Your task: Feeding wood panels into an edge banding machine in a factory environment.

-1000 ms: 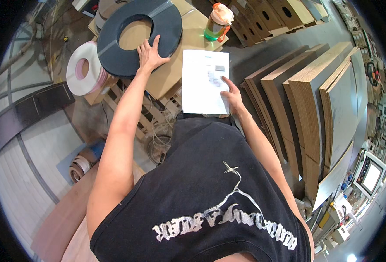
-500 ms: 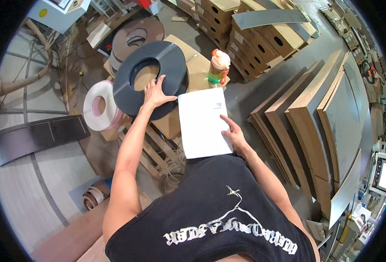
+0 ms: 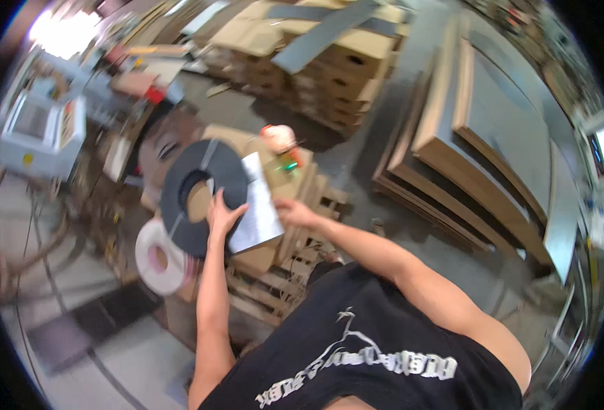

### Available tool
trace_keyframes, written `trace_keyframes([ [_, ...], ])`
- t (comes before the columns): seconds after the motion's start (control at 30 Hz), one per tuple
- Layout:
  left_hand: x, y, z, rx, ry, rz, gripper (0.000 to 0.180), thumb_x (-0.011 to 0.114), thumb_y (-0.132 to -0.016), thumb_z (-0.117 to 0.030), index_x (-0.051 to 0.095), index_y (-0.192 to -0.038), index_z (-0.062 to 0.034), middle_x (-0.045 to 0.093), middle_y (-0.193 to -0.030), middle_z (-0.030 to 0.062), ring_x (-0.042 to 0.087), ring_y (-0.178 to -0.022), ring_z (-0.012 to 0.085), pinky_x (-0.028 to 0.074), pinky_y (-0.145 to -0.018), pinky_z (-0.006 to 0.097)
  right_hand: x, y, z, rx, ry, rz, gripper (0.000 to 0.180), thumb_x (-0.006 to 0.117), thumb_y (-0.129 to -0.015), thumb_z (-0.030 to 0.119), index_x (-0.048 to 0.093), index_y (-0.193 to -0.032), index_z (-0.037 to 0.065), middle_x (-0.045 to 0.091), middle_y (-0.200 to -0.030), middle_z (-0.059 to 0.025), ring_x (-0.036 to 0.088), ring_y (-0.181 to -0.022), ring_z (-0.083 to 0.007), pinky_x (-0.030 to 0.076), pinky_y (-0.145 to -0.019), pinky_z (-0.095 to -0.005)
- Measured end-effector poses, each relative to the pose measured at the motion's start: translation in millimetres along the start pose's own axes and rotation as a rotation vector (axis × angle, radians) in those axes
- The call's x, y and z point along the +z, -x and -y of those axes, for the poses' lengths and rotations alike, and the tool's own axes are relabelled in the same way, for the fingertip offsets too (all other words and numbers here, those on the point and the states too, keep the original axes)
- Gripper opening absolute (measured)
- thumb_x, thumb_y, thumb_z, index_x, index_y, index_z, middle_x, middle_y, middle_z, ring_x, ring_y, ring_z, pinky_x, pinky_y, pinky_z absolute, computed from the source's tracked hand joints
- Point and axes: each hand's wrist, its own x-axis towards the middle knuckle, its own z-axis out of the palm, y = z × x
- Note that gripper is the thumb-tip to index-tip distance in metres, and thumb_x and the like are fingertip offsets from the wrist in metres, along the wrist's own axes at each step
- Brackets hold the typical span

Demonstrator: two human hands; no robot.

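From up here I see my left hand (image 3: 225, 213) lying flat, fingers (image 3: 214, 198) spread and released, on the lower right edge of the big dark ring-shaped coil (image 3: 203, 195), which rests on a stack of cardboard boxes (image 3: 285, 179) over a wooden pallet (image 3: 295, 263). My right hand (image 3: 295, 213) sits at the right edge of the white sheet of paper (image 3: 255, 205); the picture is smeared, so I cannot tell whether those fingers pinch the sheet or only press on it. The paper lies tilted, its left side touching the coil and partly under my left hand. Just beyond the paper stands a bottle with an orange top (image 3: 279, 140). A white roll of tape (image 3: 158, 258) leans below the coil, to its left. Large brown boards (image 3: 479, 130) are stacked well apart on my right.
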Motion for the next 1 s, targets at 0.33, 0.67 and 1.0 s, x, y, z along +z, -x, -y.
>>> trace_keyframes([
  [0.33, 137.8, 77.0, -110.2, 0.12, 0.267, -0.256, 0.041, 0.063, -0.097, -0.029, 0.06, -0.124, 0.0017, 0.062, -0.124, 0.0262, 0.058, -0.117, 0.0407, 0.045, -0.103, 0.047, -165.0, 265.9, -174.0, 0.517, 0.641, -0.194, 0.047, 0.058, -0.08, 0.026, 0.068, -0.124, 0.012, 0.068, -0.124, -0.0173, 0.063, -0.115, -0.0359, 0.05, -0.097, -0.047],
  [0.67, 184.4, 205.3, -421.2, 0.615, 0.621, 0.931, 0.02, 0.068, -0.095, -0.017, 0.071, -0.106, -0.0005, 0.073, -0.088, 0.0079, 0.069, -0.082, 0.0142, 0.055, -0.076, 0.03, -180.3, 581.8, -304.1, 0.855, -0.259, -1.218, 0.028, 0.055, -0.082, 0.016, 0.074, -0.101, 0.005, 0.075, -0.098, -0.0148, 0.073, -0.087, -0.0287, 0.059, -0.073, -0.0412],
  [1.0, 269.7, 318.6, -673.6, 0.861, 0.652, 1.1, 0.02, 0.067, -0.096, -0.016, 0.07, -0.104, 0.0021, 0.074, -0.086, 0.0081, 0.07, -0.08, 0.0134, 0.055, -0.076, 0.028, -248.0, 768.8, -247.4, -0.026, -0.871, -1.49, 0.036, 0.059, -0.101, 0.037, 0.06, -0.127, 0.013, 0.07, -0.119, -0.0091, 0.069, -0.104, -0.0212, 0.056, -0.088, -0.0376],
])
